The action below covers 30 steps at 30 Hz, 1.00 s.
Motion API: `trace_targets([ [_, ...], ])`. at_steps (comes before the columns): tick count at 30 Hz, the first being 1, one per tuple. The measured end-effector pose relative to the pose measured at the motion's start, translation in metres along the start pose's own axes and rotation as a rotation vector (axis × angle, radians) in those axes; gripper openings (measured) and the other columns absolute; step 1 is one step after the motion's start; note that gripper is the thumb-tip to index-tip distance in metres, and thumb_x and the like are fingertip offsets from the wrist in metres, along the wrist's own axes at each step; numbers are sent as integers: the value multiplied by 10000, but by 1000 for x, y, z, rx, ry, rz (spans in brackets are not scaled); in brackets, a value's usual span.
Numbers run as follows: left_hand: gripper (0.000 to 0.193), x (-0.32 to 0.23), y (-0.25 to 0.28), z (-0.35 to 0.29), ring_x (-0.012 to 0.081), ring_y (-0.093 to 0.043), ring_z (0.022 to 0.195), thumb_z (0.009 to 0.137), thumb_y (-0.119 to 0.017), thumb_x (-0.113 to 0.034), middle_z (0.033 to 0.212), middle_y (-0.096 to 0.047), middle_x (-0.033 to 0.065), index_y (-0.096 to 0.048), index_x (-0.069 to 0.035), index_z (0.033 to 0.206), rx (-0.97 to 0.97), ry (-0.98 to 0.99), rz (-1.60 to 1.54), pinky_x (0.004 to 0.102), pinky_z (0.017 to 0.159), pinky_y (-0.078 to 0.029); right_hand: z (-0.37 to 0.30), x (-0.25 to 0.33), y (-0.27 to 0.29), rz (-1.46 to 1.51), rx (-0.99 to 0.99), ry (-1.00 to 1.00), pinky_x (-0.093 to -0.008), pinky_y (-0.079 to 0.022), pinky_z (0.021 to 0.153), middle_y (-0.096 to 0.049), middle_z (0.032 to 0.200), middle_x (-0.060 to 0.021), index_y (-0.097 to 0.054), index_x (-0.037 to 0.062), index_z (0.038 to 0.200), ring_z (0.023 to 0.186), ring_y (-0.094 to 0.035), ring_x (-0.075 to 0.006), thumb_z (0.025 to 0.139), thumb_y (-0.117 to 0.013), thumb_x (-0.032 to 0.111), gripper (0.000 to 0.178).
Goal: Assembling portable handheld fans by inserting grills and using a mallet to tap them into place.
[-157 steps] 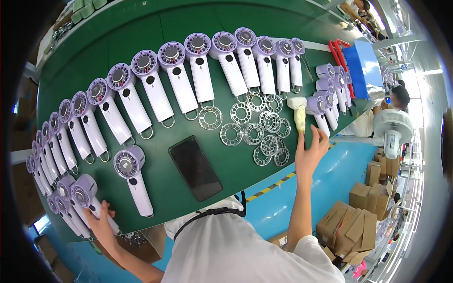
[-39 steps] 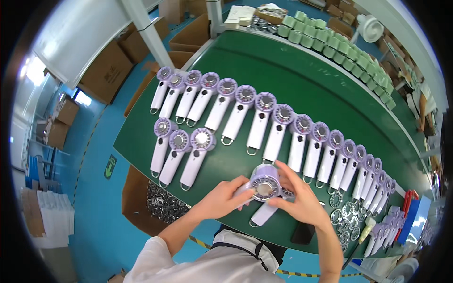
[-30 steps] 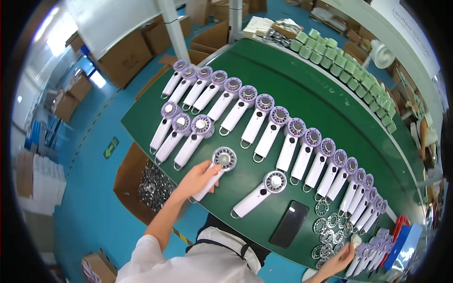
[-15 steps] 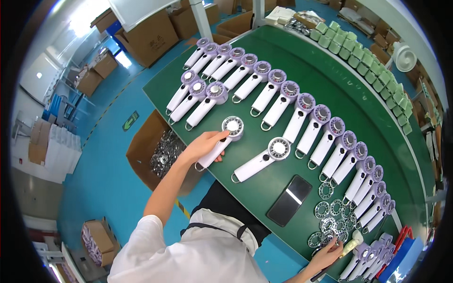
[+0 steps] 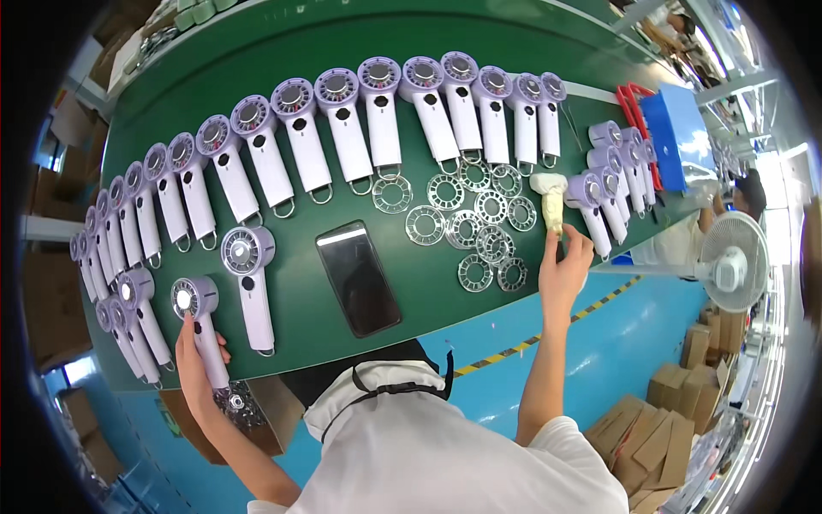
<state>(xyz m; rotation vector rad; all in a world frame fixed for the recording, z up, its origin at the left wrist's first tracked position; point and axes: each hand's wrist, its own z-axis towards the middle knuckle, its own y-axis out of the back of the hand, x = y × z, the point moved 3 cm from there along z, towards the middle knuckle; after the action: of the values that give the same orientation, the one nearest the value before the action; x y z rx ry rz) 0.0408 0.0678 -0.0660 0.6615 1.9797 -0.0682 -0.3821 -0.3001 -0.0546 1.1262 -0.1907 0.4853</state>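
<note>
i'm holding a purple fan [image 5: 204,325] with my left grip [image 5: 193,360] and pinching a pale-topped tool [image 5: 552,210] with my right grip [image 5: 565,265]; rings [image 5: 494,245] are lying left of that.

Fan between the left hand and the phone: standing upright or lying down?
Lying down: the fan stretches along the green table, handle toward the near edge, round grille facing up.

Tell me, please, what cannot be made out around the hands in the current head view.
In the head view:
- Left hand: finger middles, hidden behind the fan it holds.
- Pale tool: lower end, mostly covered by the right hand.
- Shiny pieces in the carton: too small and crowded to identify.
</note>
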Motion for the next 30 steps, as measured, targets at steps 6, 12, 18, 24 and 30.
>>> trace_targets([
  [6,444,-12,15,-22,185,-638,584,1016,-443,-385,749,-648,106,-617,23,1044,-42,182,46,306,517,-524,-1,-9,-12,-71,168,124,-462,-475,710,-659,840,-248,-669,-41,975,763,-612,-362,910,-666,243,291],
  [12,597,4,14,3,153,-653,626,974,-517,-547,832,-663,101,-612,24,1119,300,-2,5,284,537,-564,-26,-24,31,-271,124,99,-461,-523,720,-672,991,-259,-684,-39,1019,860,-656,-402,983,-572,263,324],
  [18,736,13,26,-11,246,-684,533,943,-486,-634,745,-672,175,-629,88,956,253,-155,31,343,521,-550,-7,103,56,462,337,-41,-396,-435,996,-612,1238,-242,-633,-80,1189,1135,-565,-312,979,-613,268,407],
  [24,613,8,16,-2,258,-683,535,958,-496,-540,651,-661,151,-612,53,853,190,-226,46,397,600,-557,-39,226,45,457,994,-178,-306,-475,930,-604,1280,-114,-444,152,1464,1074,-581,-164,969,-631,308,552],
  [30,664,8,25,3,288,-684,550,944,-499,-581,629,-661,164,-609,69,861,149,-190,131,409,612,-560,-83,324,7,485,1044,612,-297,-391,528,-553,712,-78,-562,-5,1187,607,-470,-119,984,-532,118,239],
])
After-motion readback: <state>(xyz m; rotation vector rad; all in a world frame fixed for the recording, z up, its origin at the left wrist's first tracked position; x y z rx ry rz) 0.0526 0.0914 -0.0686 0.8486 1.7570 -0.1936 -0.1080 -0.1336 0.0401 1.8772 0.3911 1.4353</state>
